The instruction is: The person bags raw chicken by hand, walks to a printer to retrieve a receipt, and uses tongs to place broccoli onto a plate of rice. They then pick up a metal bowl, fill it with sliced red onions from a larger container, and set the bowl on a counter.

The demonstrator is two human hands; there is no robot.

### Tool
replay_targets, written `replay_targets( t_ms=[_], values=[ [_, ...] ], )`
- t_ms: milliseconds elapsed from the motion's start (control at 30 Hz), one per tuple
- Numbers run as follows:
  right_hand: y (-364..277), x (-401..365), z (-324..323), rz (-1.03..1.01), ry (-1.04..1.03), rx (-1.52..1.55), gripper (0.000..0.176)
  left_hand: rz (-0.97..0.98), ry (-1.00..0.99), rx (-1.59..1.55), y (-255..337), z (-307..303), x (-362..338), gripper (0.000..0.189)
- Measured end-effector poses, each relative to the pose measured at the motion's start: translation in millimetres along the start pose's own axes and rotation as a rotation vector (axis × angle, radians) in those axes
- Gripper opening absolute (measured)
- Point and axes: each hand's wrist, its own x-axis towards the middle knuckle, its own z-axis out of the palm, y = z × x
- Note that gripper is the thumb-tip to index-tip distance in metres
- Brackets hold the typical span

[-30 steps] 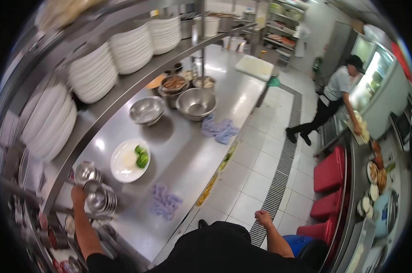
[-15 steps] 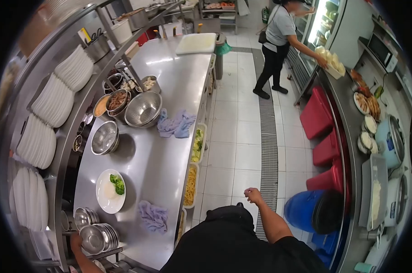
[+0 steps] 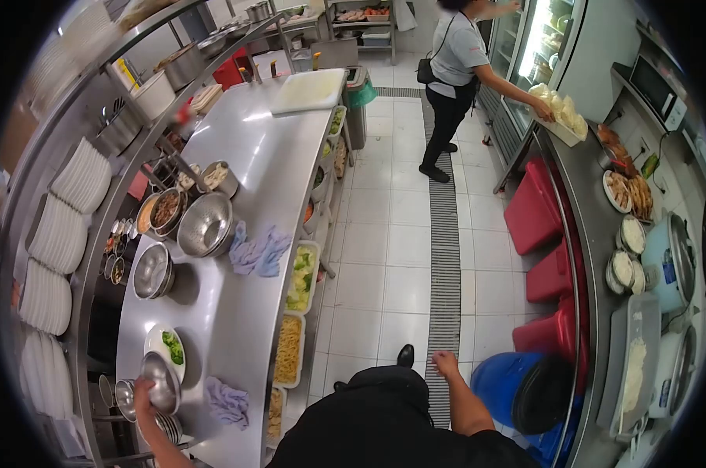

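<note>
At the lower left, my left hand [image 3: 143, 396] grips the rim of a steel mixing bowl [image 3: 162, 381]. The bowl is tilted, held above the stacked steel bowls [image 3: 168, 425], and hides part of the white plate [image 3: 154, 331]. Broccoli [image 3: 173, 348] shows on that plate. A smaller stack of metal bowls [image 3: 124, 396] stands beside my wrist. Over the floor at my right side hangs my right hand [image 3: 447, 363]. Its fingers are loosely curled, and nothing is seen in them.
Cloths [image 3: 227, 402] and a colander [image 3: 205, 225] lie on the steel table [image 3: 248, 327]. Food trays [image 3: 290, 349] line its side. A co-worker [image 3: 454, 70] stands by the fridge, hand on a tray [image 3: 560, 125]. A blue barrel [image 3: 503, 384] is at my right.
My left hand has lifted a steel bowl from the stack and moved it towards the plate. The view has moved forward along the table. My right hand still hangs at my side.
</note>
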Motion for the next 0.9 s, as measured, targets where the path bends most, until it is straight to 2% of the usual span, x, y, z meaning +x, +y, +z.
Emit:
replay_targets(
  t_ms=[33,67,100,133,167,200,233,267,300,333,367,467,567,633,733,800,833,900],
  values=[
    [-11,3,-14,-0.002,-0.001,0.002,0.016,-0.072,-0.096,-0.064,-30,16,22,0.025],
    [-19,4,-29,0.035,0.045,0.034,0.015,-0.219,-0.062,-0.133,-12,85,-9,0.015],
    [-26,6,-46,0.074,0.092,0.065,0.014,-0.193,-0.207,-0.211,-32,124,-7,0.011],
    [-32,15,-60,0.087,0.102,0.118,0.014,-0.243,-0.172,-0.181,-64,157,6,0.009],
    [-36,26,-78,0.083,0.105,0.12,0.014,-0.332,-0.209,-0.134,-70,196,-2,0.011],
    [-41,37,-95,0.099,0.077,0.1,0.016,-0.348,-0.283,-0.235,-52,265,-38,0.018],
    [-47,48,-111,0.115,0.051,0.081,0.02,-0.474,-0.41,-0.206,-70,297,-35,0.022],
    [-51,58,-129,0.071,0.043,0.053,0.019,-0.513,-0.479,-0.273,-60,341,-57,0.024],
    [-56,65,-145,0.074,0.049,0.059,0.019,-0.58,-0.597,-0.392,-79,370,-54,0.026],
    [-63,70,-160,0.072,0.09,0.093,0.019,-0.622,-0.544,-0.387,-82,408,-63,0.027],
    [-72,72,-174,0.068,0.131,0.124,0.019,-0.691,-0.621,-0.39,-89,434,-65,0.025],
    [-88,71,-208,0.1,0.181,0.167,0.018,-0.729,-0.639,-0.256,-105,492,-70,0.025],
    [-72,77,-230,0.135,0.261,0.19,0.016,-0.815,-0.578,-0.105,-146,528,-56,0.026],
    [-46,76,-239,0.113,0.247,0.312,0.016,-0.847,-0.455,0.066,-175,538,-51,0.027],
    [-45,59,-243,0.159,0.282,0.255,0.016,-0.959,-0.389,0.2,-221,545,-26,0.031],
    [-56,46,-236,0.389,0.38,0.348,0.014,-1.021,-0.36,0.138,-200,567,-24,0.03],
    [-58,49,-239,0.408,0.43,0.387,0.014,-1.018,-0.413,0.183,-197,587,-18,0.03],
    [-37,56,-249,0.406,0.245,0.305,0.013,-0.939,-0.449,0.028,-190,628,-2,0.027]
  ],
)
